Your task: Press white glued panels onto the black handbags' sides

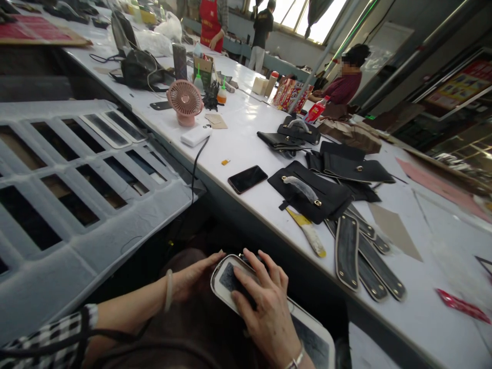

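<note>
A long white-rimmed piece with dark panels (311, 335) lies tilted over my lap. My right hand (265, 297) rests on its upper end, fingers curled over the dark panel and the far edge. At the end's left rim, my left hand (196, 277) touches the edge with its fingertips, the fingers stretched out and the palm partly turned in. Black leather pieces with a wrapped handle (311, 189) lie on the white table beyond, beside a yellow-stained tool (307, 230) and several dark straps with studs (347, 251).
A phone (248, 179), a pink fan (185, 102) and a white power bank (196, 135) with a cable stand or lie on the table (238, 128). At left is a pale slotted rack (115, 246). People (263, 31) are at the far side.
</note>
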Tool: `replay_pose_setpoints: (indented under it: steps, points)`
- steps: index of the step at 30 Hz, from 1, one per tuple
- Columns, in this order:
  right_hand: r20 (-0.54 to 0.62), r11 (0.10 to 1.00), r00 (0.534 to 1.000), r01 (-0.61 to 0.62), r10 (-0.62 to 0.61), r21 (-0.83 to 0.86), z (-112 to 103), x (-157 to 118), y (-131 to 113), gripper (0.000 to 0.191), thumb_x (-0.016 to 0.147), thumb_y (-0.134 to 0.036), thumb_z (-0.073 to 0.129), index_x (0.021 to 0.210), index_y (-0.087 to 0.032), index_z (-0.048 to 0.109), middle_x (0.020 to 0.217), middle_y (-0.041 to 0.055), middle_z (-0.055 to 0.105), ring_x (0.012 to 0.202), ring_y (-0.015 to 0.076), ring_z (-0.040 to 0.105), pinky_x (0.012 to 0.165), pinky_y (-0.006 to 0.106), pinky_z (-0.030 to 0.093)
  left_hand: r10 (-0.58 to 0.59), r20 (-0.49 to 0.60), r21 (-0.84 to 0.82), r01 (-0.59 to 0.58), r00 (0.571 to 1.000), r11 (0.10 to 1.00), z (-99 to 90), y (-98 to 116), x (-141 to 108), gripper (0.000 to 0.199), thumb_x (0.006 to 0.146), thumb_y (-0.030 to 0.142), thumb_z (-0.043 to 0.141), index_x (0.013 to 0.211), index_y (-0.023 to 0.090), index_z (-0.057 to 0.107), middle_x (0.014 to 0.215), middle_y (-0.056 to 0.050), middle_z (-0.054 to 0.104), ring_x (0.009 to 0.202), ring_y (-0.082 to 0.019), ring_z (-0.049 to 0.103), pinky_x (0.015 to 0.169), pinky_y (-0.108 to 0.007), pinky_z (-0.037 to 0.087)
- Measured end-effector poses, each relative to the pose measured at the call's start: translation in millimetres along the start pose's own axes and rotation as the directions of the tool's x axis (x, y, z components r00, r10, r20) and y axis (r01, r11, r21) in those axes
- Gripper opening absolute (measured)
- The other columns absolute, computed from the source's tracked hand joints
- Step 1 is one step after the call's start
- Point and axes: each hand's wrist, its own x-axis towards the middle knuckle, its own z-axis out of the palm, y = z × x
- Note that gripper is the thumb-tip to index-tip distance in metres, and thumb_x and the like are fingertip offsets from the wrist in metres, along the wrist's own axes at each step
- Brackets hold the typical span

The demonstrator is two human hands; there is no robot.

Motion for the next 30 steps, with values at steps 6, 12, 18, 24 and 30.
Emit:
replay_pose_setpoints:
  steps: [6,12,18,24,30]
  points:
    - [0.015,0.999,0.999,0.038,-0.037,-0.025,3.9,2.7,-1.1,0.031,0.087,-0.026,0.059,0.116,-0.034,0.062,0.144,-0.0103,0.043,0.137,0.0313,0.024,0.103,0.052,0.027,-0.017,0.036,-0.035,0.018,0.999,0.999,6.6,-2.4,-9.4,0.056,0.089,0.062,0.043,0.110,0.016,0.067,0.100,-0.004,0.074,0.103,-0.025,0.064,0.091,-0.032,0.045]
    - [-0.002,0.995,0.996,0.087,-0.087,-0.043,6.0,5.5,-1.8,0.031,0.087,-0.026,0.059,0.117,-0.034,0.061,0.141,-0.0120,0.046,0.139,0.0303,0.020,0.105,0.051,0.021,-0.054,0.027,-0.092,0.056,0.998,0.994,6.2,-7.4,-17.5,0.065,0.083,0.067,0.049,0.115,0.012,0.065,0.102,-0.007,0.073,0.108,-0.027,0.060,0.093,-0.031,0.043]
    - [0.014,0.999,0.999,0.029,-0.030,0.026,8.4,5.2,-1.8,0.027,0.085,-0.026,0.061,0.110,-0.035,0.065,0.144,-0.0076,0.043,0.139,0.0290,0.022,0.105,0.050,0.021,-0.096,-0.008,-0.101,0.095,0.995,0.990,9.7,-2.0,-20.8,0.075,0.072,0.069,0.062,0.115,0.008,0.065,0.105,-0.014,0.071,0.111,-0.032,0.058,0.102,-0.039,0.036]
    - [0.041,0.999,0.999,-0.003,0.000,0.053,9.1,4.4,-4.3,0.028,0.083,-0.022,0.061,0.108,-0.035,0.064,0.145,-0.0120,0.041,0.141,0.0285,0.017,0.108,0.051,0.017,-0.091,-0.033,-0.074,0.089,0.995,0.993,3.4,-2.3,-19.6,0.072,0.075,0.066,0.062,0.121,0.010,0.063,0.106,-0.012,0.071,0.114,-0.032,0.056,0.101,-0.039,0.037]
    - [0.029,0.997,0.999,-0.027,0.025,0.070,9.7,5.8,-6.4,0.029,0.079,-0.019,0.064,0.104,-0.033,0.065,0.144,-0.0095,0.043,0.140,0.0300,0.021,0.107,0.052,0.020,-0.091,-0.034,-0.019,0.090,0.995,0.996,3.9,-0.7,-20.2,0.074,0.074,0.067,0.062,0.122,0.010,0.062,0.102,-0.011,0.072,0.108,-0.032,0.059,0.099,-0.038,0.039]
